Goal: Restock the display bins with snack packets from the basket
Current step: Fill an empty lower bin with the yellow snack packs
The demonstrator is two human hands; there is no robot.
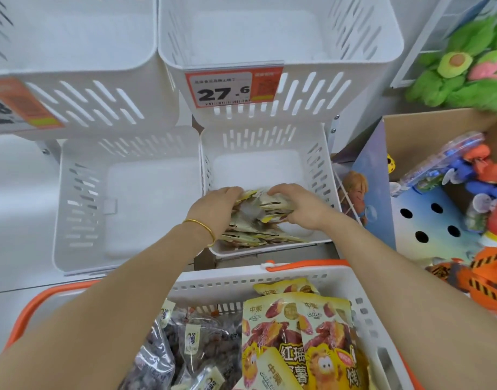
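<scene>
A: Now, hands?
B: My left hand (217, 209) and right hand (298, 205) clamp the packet stack (255, 220) between them, inside the lower bin (255, 170) (front end). I'd settle it flat before letting go.

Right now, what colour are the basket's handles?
Orange. The handles show best in the head view, against the white basket.

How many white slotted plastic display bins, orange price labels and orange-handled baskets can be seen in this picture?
White slotted plastic display bins: 4
Orange price labels: 2
White plastic basket with orange handles: 1
Total: 7
</scene>
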